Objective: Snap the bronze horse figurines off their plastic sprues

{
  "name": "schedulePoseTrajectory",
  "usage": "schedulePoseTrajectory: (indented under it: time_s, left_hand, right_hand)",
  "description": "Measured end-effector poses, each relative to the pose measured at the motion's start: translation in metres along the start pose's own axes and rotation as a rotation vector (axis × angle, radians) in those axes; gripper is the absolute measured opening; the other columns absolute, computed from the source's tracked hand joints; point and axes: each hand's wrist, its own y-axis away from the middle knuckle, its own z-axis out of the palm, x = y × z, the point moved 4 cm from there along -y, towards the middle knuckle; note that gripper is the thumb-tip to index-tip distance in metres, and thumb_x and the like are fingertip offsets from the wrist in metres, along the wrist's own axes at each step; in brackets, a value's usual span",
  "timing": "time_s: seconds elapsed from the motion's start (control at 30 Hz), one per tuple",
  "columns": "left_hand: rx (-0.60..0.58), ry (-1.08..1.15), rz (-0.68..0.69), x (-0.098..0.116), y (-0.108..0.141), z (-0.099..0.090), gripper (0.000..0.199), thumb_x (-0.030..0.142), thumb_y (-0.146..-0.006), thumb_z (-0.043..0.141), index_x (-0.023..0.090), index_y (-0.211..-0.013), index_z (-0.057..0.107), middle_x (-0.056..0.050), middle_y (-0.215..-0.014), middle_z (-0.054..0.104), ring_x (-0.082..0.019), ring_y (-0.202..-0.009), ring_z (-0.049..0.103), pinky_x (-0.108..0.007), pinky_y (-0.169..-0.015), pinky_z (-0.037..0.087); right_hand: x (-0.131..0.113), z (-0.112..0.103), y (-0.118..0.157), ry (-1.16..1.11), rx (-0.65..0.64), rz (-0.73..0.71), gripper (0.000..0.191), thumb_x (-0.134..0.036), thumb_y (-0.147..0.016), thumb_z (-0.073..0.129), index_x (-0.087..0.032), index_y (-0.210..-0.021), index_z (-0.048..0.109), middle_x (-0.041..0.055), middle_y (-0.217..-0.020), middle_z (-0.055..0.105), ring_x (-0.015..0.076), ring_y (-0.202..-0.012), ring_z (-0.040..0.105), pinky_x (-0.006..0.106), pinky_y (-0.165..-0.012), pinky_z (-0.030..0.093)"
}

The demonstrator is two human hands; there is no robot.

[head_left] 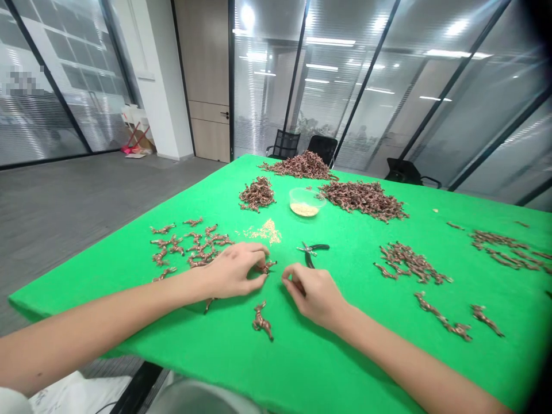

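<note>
My left hand (239, 267) rests low over the green cloth, thumb and fingers closed round a small brown animal figurine (269, 266) that pokes out past the fingertips. Just to its right, my right hand (313, 290) is pinched; whatever sits between its fingertips is hidden or too small to make out. A single brown figurine (262, 322) lies on the cloth in front of both hands. Beyond my right hand are black-handled pliers (309, 250), their jaws pointing left. Small pale beads or grains (268, 231) are scattered past my left hand.
A clear plastic bowl (307, 196) holds more pale grains. Loose figurines (202, 247) lie at left, with heaps at the back (256, 194), (364, 200) and another group (411, 261) at right. Black chairs (323, 148) stand beyond the green-covered table (207, 351).
</note>
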Motion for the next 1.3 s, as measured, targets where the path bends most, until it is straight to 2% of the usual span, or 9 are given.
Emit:
schedulePoseTrajectory:
  time_s: [0.27, 0.47, 0.6, 0.73, 0.87, 1.03, 1.17, 1.3]
  left_hand:
    - [-0.02, 0.008, -0.005, 0.002, -0.001, -0.001, 0.015, 0.031, -0.091, 0.063, 0.019, -0.099, 0.065, -0.008, -0.108, 0.071, -0.022, -0.099, 0.067, -0.034, -0.09, 0.049]
    - [0.002, 0.094, 0.076, 0.005, -0.001, 0.002, 0.013, 0.031, -0.094, 0.068, 0.019, -0.092, 0.066, -0.002, -0.098, 0.074, -0.019, -0.096, 0.068, -0.038, -0.104, 0.041]
    - [0.013, 0.12, 0.052, 0.004, 0.0, 0.003, 0.009, 0.028, -0.095, 0.067, 0.019, -0.094, 0.067, -0.001, -0.091, 0.073, -0.017, -0.089, 0.067, -0.036, -0.098, 0.043]
    - [0.036, 0.179, -0.016, 0.006, 0.0, 0.001, 0.013, 0.034, -0.093, 0.069, 0.021, -0.093, 0.07, 0.001, -0.087, 0.074, -0.016, -0.084, 0.066, -0.033, -0.09, 0.044]
    - [0.059, 0.286, -0.106, 0.008, 0.0, -0.001, 0.012, 0.034, -0.093, 0.069, 0.022, -0.094, 0.071, 0.003, -0.088, 0.074, -0.015, -0.083, 0.067, -0.03, -0.082, 0.045]
    - [0.059, 0.404, -0.221, 0.009, 0.001, -0.002, 0.01, 0.03, -0.091, 0.069, 0.022, -0.097, 0.072, 0.003, -0.091, 0.074, -0.014, -0.085, 0.068, -0.03, -0.082, 0.048]
    - [0.09, 0.45, -0.232, 0.008, 0.001, -0.002, 0.009, 0.028, -0.089, 0.07, 0.022, -0.095, 0.073, 0.002, -0.09, 0.075, -0.015, -0.083, 0.068, -0.03, -0.081, 0.049]
    - [0.117, 0.452, -0.202, 0.006, 0.0, 0.0, 0.007, 0.023, -0.085, 0.073, 0.02, -0.091, 0.073, 0.003, -0.085, 0.075, -0.013, -0.077, 0.069, -0.028, -0.077, 0.049]
  right_hand:
    - [0.011, -0.006, -0.003, -0.077, 0.113, 0.132, 0.019, -0.029, -0.102, 0.048, -0.017, -0.093, 0.06, -0.0038, -0.06, 0.051, 0.0111, -0.05, 0.046, 0.024, -0.053, 0.035]
    - [0.013, -0.011, -0.004, -0.254, 0.15, 0.225, 0.029, -0.04, -0.101, 0.051, -0.018, -0.083, 0.059, -0.0049, -0.056, 0.047, 0.0104, -0.048, 0.042, 0.024, -0.05, 0.032]
    - [0.014, -0.013, -0.006, -0.316, 0.16, 0.258, 0.035, -0.046, -0.1, 0.052, -0.019, -0.079, 0.055, -0.0049, -0.057, 0.045, 0.0101, -0.049, 0.04, 0.024, -0.05, 0.031]
    - [0.015, -0.013, -0.007, -0.336, 0.157, 0.282, 0.036, -0.047, -0.101, 0.05, -0.02, -0.078, 0.052, -0.0045, -0.059, 0.045, 0.0107, -0.051, 0.039, 0.024, -0.051, 0.032]
    - [0.016, -0.011, -0.006, -0.369, 0.146, 0.302, 0.033, -0.043, -0.101, 0.05, -0.018, -0.081, 0.056, -0.0044, -0.06, 0.046, 0.0108, -0.052, 0.04, 0.024, -0.051, 0.032]
    - [0.018, -0.01, -0.006, -0.404, 0.129, 0.331, 0.031, -0.042, -0.1, 0.052, -0.017, -0.083, 0.06, -0.0042, -0.057, 0.048, 0.011, -0.049, 0.043, 0.024, -0.049, 0.032]
    - [0.017, -0.009, -0.005, -0.446, 0.103, 0.334, 0.032, -0.042, -0.099, 0.054, -0.017, -0.082, 0.062, -0.0039, -0.054, 0.051, 0.0107, -0.047, 0.044, 0.024, -0.048, 0.033]
    - [0.016, -0.008, -0.005, -0.377, 0.117, 0.282, 0.029, -0.039, -0.098, 0.057, -0.017, -0.08, 0.061, -0.0053, -0.054, 0.047, 0.0099, -0.047, 0.04, 0.024, -0.048, 0.028]
